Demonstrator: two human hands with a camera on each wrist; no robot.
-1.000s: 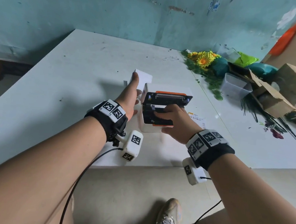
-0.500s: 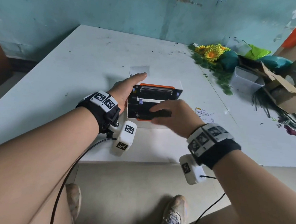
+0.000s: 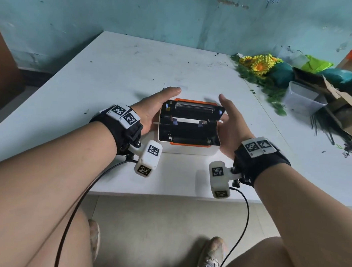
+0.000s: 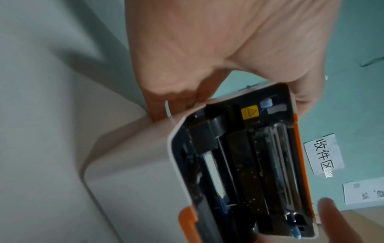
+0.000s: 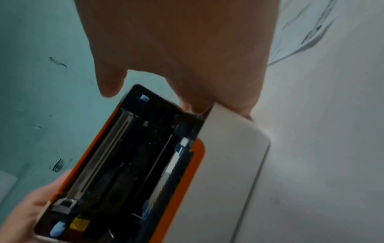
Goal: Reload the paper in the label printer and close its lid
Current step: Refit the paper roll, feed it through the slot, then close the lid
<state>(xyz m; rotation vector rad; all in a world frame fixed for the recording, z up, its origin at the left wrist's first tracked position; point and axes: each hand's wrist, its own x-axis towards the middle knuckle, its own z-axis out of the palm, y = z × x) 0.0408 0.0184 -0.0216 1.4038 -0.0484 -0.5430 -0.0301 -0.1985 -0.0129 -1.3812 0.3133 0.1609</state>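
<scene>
A white label printer with orange trim stands near the table's front edge, its lid raised and the black inside showing. A narrow white paper strip lies across the paper slot. My left hand holds the lid's left edge: the thumb lies along its top back edge and the fingers reach behind near the hinge. In the left wrist view that hand spans the lid. My right hand touches the lid's right side with its fingers behind, and its thumb stands free above. The right wrist view shows the lid too.
Yellow artificial flowers, a clear plastic tub and a torn cardboard box crowd the table's right rear. The white table ends at its front edge just before the printer. A teal wall runs behind.
My right hand has come out of the printer's inside and moved to the lid's right side. My left hand has shifted from behind the printer onto the lid's left edge.
</scene>
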